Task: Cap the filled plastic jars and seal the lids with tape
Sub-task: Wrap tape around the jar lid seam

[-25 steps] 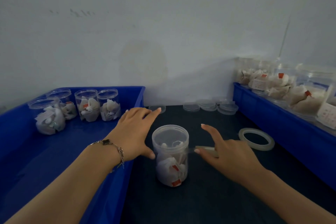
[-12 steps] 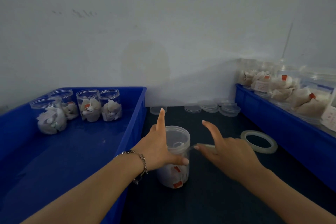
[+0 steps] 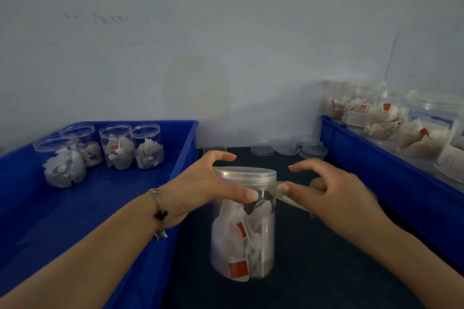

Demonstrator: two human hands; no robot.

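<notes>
1. Holding the jar at the table's middle, between the two blue bins, I judge it light, stiff and slick; best gripped high on the wall under the lid. It stands upright, long axis vertical, lid up.
2. My left hand curls round its upper wall.
3. My right hand pinches the tape against the lid's edge.

Left hand grips a capped clear plastic jar of white sachets; right hand pinches translucent tape strip against the lid.
</notes>
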